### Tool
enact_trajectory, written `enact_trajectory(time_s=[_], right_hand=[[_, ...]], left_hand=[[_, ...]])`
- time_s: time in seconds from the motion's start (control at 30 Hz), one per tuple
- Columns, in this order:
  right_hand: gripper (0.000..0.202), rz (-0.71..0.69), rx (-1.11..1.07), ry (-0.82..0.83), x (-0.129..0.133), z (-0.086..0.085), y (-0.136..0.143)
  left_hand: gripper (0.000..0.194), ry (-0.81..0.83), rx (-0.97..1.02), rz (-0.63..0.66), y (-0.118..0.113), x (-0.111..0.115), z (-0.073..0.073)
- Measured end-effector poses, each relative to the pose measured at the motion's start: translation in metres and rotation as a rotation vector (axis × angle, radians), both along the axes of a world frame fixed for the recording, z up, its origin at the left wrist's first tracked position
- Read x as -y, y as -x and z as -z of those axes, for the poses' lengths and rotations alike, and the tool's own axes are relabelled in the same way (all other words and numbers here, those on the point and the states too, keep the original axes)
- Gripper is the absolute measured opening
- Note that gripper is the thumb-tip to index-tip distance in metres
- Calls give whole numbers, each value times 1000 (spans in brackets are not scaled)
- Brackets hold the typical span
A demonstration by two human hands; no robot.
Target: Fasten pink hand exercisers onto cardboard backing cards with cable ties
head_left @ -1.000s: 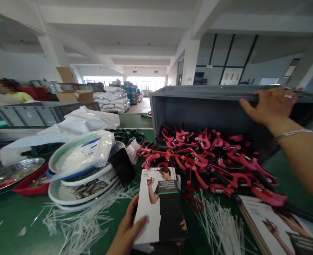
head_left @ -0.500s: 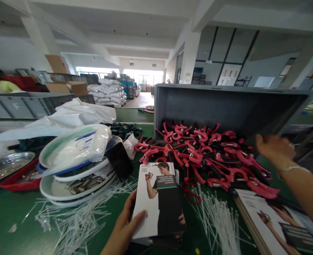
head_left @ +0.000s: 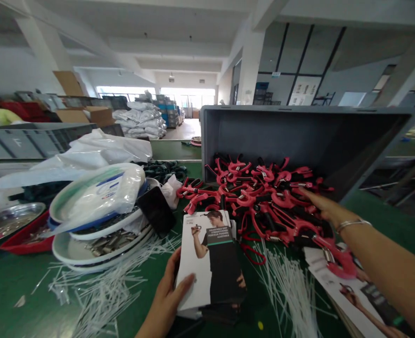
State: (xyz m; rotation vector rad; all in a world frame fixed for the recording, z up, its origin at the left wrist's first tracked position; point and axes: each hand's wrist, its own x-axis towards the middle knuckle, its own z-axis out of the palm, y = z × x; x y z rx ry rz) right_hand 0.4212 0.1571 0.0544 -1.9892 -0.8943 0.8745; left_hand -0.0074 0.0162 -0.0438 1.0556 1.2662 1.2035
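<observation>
My left hand (head_left: 174,286) grips the left edge of a stack of printed cards (head_left: 210,263), its thumb lying on the top card. My right hand (head_left: 325,209), a bracelet at its wrist, reaches over the right part of a heap of red and black hand grips (head_left: 260,192). Its fingers stretch toward the upper left and touch or hover just above the grips; which one, I cannot tell. A second card stack (head_left: 351,300) lies below my right forearm, with one red grip overlapping its top edge. White cable ties (head_left: 291,286) spread between the two stacks.
Behind the heap, a grey crate (head_left: 298,136) lies tipped on its side. Stacked white trays (head_left: 73,251) with metal springs, a plastic bag (head_left: 116,190) and a dark phone (head_left: 157,211) stand left of centre. A red tray (head_left: 27,244) is further left. Another person sits at the far left.
My right hand has moved left from beside the crate's opening to over the grips. Some grips at the heap's right have shifted left. My left hand keeps its hold on the cards.
</observation>
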Motion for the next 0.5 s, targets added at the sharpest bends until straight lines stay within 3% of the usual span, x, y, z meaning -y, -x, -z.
enact_trajectory(time_s=[0.17, 0.37, 0.43, 0.5], right_hand=[[25, -120, 124, -116, -26, -11, 52], [26, -279, 474, -178, -54, 5, 131], [36, -301, 556, -204, -51, 2, 135], [44, -290, 626, -234, -39, -10, 117]], left_hand=[[76, -3, 34, 23, 1, 0, 1], [70, -45, 74, 53, 8, -1, 5], [70, -46, 81, 88, 10, -3, 8], [71, -61, 86, 106, 12, -4, 12]])
